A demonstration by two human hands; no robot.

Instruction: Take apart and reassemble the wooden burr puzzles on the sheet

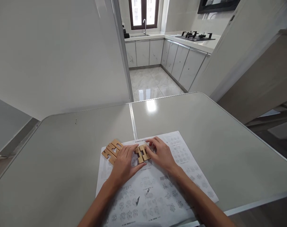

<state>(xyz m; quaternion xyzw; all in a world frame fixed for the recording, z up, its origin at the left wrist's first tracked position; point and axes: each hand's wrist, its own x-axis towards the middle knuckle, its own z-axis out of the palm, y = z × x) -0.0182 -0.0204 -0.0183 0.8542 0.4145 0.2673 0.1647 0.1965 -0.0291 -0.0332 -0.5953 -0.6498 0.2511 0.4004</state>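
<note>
My left hand (124, 162) and my right hand (161, 153) meet over a small cluster of notched wooden puzzle pieces (141, 153), each gripping it from its own side. The pieces rest on a printed instruction sheet (157, 189) covered with small diagrams. Just left of my left hand lie more notched wooden pieces (111, 148), side by side at the sheet's top left corner, untouched. Fingers hide part of the held cluster.
The sheet lies on a grey folding table (205, 126) with a metal seam (132, 121) down its middle. Beyond the table's far edge a kitchen opens, with white cabinets (178, 60), a sink tap (145, 26) and a gas hob (195, 36). White walls flank both sides.
</note>
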